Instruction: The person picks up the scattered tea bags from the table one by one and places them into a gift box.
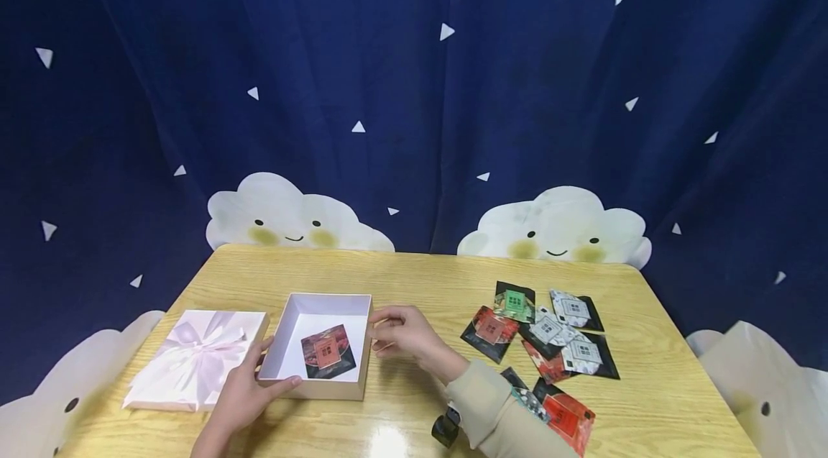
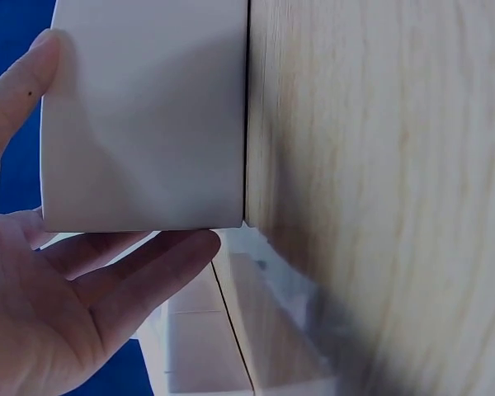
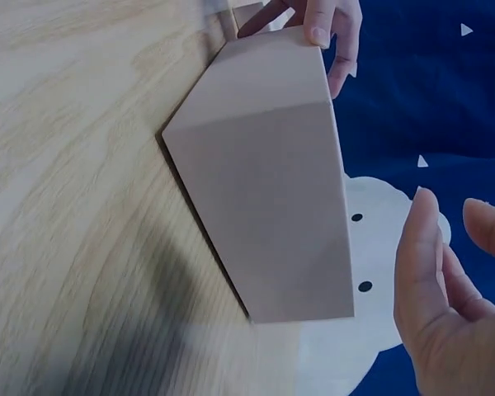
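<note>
An open white box [image 1: 366, 364] stands on the wooden table, and one dark and red sachet [image 1: 326, 354] lies on its floor. My left hand [image 1: 247, 392] holds the box's near left corner. In the left wrist view its thumb [image 2: 26, 89] rests at the rim and the fingers lie along the adjoining side. My right hand [image 1: 406, 336] is just beyond the box's right wall. The right wrist view shows bare fingers [image 3: 421, 264] and thumb spread apart beside the box [image 3: 264, 206], with nothing between them.
A white lid [image 1: 194, 361] with a pale ribbon bow lies left of the box. Several sachets, among them a green one [image 1: 514, 302] and a red one [image 1: 566, 420], are scattered at right. A small black object [image 1: 446, 428] sits near the right sleeve. Behind hangs a dark blue curtain [image 1: 414, 98].
</note>
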Tool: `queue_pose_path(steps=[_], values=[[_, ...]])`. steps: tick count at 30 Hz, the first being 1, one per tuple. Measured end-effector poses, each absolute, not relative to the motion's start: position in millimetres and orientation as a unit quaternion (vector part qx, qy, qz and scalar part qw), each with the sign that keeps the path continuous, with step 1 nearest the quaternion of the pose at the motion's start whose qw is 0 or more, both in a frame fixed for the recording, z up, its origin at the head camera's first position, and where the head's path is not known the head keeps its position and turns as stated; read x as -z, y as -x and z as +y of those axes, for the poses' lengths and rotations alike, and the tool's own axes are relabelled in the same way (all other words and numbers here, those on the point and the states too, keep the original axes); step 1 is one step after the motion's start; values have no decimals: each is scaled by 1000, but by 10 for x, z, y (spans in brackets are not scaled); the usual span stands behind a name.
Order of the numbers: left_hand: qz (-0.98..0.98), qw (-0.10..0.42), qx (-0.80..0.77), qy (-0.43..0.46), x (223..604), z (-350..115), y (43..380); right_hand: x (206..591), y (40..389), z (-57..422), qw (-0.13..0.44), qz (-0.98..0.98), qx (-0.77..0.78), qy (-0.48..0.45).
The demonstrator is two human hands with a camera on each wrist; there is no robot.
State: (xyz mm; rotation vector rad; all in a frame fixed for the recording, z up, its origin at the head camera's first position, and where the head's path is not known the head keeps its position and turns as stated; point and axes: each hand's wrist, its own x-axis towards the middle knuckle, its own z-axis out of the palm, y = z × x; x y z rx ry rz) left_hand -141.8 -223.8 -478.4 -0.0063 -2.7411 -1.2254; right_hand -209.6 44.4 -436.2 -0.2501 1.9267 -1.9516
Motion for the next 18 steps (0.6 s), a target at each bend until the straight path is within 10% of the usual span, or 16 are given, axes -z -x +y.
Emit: queue_pose_path(steps=[18], values=[[-910,73,408,5,4793,-2250,1422,4171,2137,1016,178,708,675,105]])
